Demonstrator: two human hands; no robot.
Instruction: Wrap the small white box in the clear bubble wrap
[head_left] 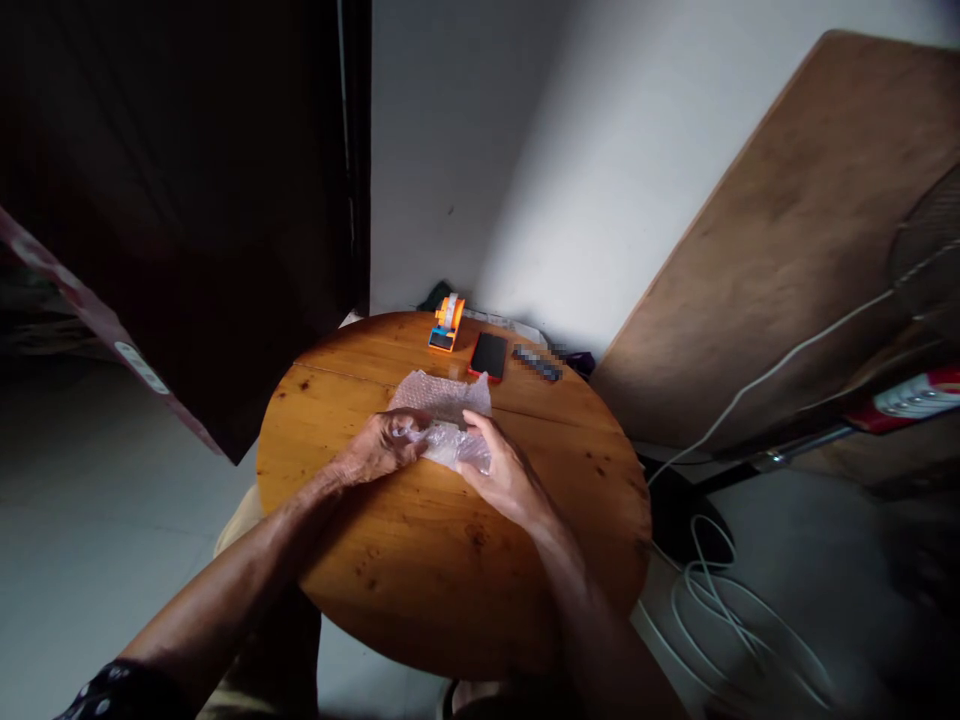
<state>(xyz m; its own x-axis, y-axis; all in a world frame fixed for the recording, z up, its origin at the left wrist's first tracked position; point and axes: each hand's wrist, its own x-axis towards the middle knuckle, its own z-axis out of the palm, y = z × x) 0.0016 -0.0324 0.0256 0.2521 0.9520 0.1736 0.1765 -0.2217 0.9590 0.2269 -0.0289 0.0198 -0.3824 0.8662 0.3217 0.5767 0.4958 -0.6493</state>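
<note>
While I am following through the head view, the left hand (381,445) is gripping the left end of the bubble wrap (442,405), and the right hand (504,468) is bracketing the right end, thumb and fingers parted around it. The hands are sitting apart, the wrap between them, just beyond the middle of the tabletop (412,570) toward its far edge. I am judging the folding to be partway along: the near part is looking gathered and doubled over, while the far part is spreading out flat, seemingly left unfolded. I am not managing to tell whether anything is lying inside. By the far edge an orange tape dispenser (448,322) is standing, unheld; a phone (488,355) is lying to its right
</note>
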